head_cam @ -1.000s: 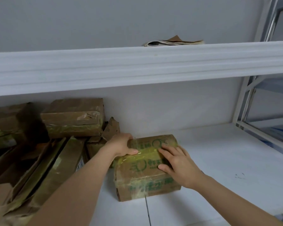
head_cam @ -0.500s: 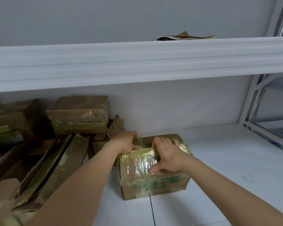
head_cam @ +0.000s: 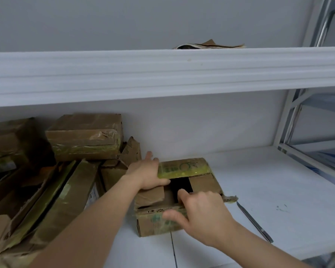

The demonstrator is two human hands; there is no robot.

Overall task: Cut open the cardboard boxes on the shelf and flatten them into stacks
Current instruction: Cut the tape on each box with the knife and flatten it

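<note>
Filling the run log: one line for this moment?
left hand holds far flap | right hand pulls near flap | box open | knife on shelf

Both bare forearms reach forward and up from the bottom of the view. The left hand lies palm down, fingers stretched ahead, its thumb hooked round the edge of a flap. The right hand is nearer, knuckles up, fingers curled down over another edge, thumb pointing left along the box front.
</note>
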